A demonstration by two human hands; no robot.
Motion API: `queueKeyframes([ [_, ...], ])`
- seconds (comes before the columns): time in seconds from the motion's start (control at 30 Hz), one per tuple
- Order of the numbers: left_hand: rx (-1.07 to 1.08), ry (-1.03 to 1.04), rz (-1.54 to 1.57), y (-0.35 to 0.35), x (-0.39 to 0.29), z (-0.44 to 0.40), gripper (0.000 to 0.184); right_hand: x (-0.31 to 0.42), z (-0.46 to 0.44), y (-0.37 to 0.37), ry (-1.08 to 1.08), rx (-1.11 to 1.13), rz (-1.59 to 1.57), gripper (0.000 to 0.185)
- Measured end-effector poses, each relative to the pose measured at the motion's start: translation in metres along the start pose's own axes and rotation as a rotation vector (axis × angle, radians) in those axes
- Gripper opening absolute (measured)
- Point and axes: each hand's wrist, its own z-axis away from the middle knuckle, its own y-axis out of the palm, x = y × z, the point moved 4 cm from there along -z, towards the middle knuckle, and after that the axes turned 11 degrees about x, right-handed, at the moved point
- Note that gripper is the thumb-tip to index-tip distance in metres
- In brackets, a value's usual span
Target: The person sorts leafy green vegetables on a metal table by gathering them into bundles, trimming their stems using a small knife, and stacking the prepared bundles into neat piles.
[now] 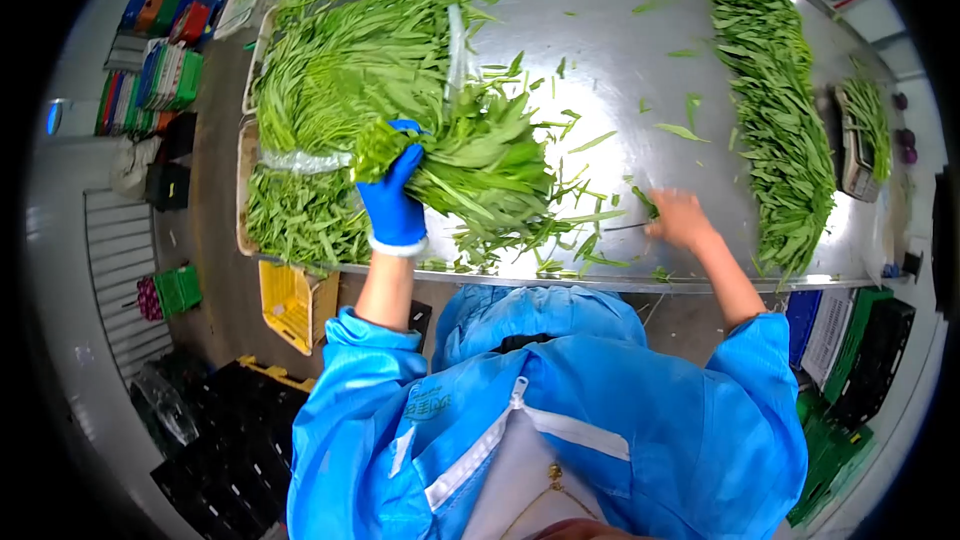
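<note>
My left hand, in a blue glove, is closed round the stem end of a bunch of leafy greens. The long narrow leaves of this bunch fan out to the right over the metal table. My bare right hand is slightly blurred, its fingers curled round what looks like a thin knife pointing left. Beside those fingers a few green scraps show. Cut leaves and stem bits lie scattered between my two hands.
A large heap of greens fills a pale crate at left. A long row of greens lies at right, beside a scale bearing more greens. A yellow crate stands below the table's front edge.
</note>
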Motion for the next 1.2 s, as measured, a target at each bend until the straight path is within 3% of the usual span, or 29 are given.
queueKeyframes([
  [0.07,0.022,-0.063,0.172,0.028,0.012,0.019,0.035,-0.023,-0.008,-0.038,-0.173,-0.412,-0.176,0.055],
  [0.13,0.025,-0.223,0.287,0.051,0.028,0.047,0.038,-0.012,0.011,-0.102,-0.379,-0.593,-0.597,0.047],
  [0.2,0.115,-0.268,0.471,0.072,0.04,0.066,0.04,0.013,0.018,-0.14,-0.641,-0.524,-1.027,0.053],
  [0.27,0.155,-0.368,0.595,0.08,0.05,0.077,0.038,0.051,-0.004,-0.127,-0.825,-0.355,-1.06,0.057],
  [0.33,0.175,-0.42,0.661,0.08,0.052,0.079,0.035,0.068,-0.033,-0.049,-0.315,0.138,-1.022,0.059],
  [0.4,0.15,-0.412,0.577,0.064,0.054,0.073,0.032,0.094,-0.008,-0.021,-0.439,0.663,-1.199,0.058],
  [0.47,0.113,-0.441,0.452,0.044,0.053,0.071,0.031,0.096,0.012,0.0,-0.538,0.812,-1.562,0.067],
  [0.67,-0.116,-0.533,0.466,0.033,0.065,0.074,0.024,0.146,0.072,-0.028,-1.041,0.208,-0.741,0.093],
  [0.77,-0.122,-0.622,0.653,0.035,0.078,0.067,0.027,0.175,0.064,-0.006,-0.838,0.253,-1.161,0.088],
  [0.87,-0.056,-0.557,0.79,0.027,0.089,0.056,0.034,0.157,0.039,-0.017,-0.661,0.228,-1.2,0.073],
  [0.93,-0.071,-0.54,0.767,0.019,0.091,0.057,0.039,0.136,0.032,-0.044,-0.598,0.126,-1.025,0.068],
  [1.0,-0.108,-0.549,0.801,0.015,0.092,0.062,0.041,0.142,0.042,-0.054,-0.695,0.15,-0.849,0.08],
  [1.07,-0.134,-0.543,0.908,0.012,0.099,0.069,0.039,0.162,0.061,-0.044,-0.828,0.269,-1.094,0.094],
  [1.2,-0.029,-0.613,1.069,0.013,0.103,0.07,0.043,0.189,0.06,-0.005,-0.688,0.418,-1.166,0.082],
])
